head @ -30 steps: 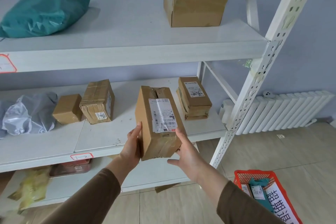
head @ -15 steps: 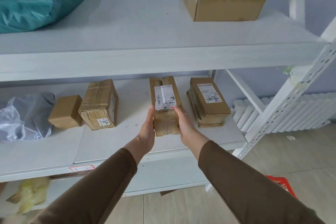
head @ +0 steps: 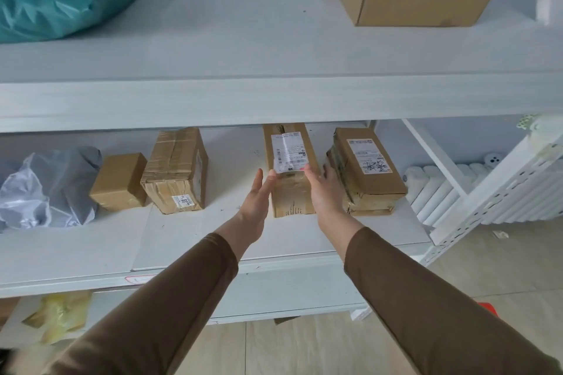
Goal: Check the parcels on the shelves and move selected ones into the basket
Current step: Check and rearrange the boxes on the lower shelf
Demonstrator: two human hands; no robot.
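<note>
My hands are apart with the fingers straight, one on each side of the long cardboard parcel (head: pixel 291 172), which lies flat on the middle shelf (head: pixel 189 231) with its label facing up and its far end tucked under the shelf above. My left hand (head: pixel 254 204) is beside the parcel's left face, fingertips near the label's lower corner; my right hand (head: pixel 324 192) is along its right edge, and I cannot tell whether either palm actually touches the cardboard. Neither hand grips anything. The gap on the right is tight: the flat labelled parcel (head: pixel 367 170) sits just beside, so my right fingers are wedged between the two, and pulling out carelessly could drag that neighbour askew or nudge it toward the shelf edge. On the left there is more room before the taped box (head: pixel 176 170) and the small plain box (head: pixel 120 181). Only a red sliver of the basket (head: pixel 487 307) shows at the lower right, mostly hidden by my sleeve, so if I choose a parcel next I would be reaching toward something I barely see and could miss its rim.
</note>
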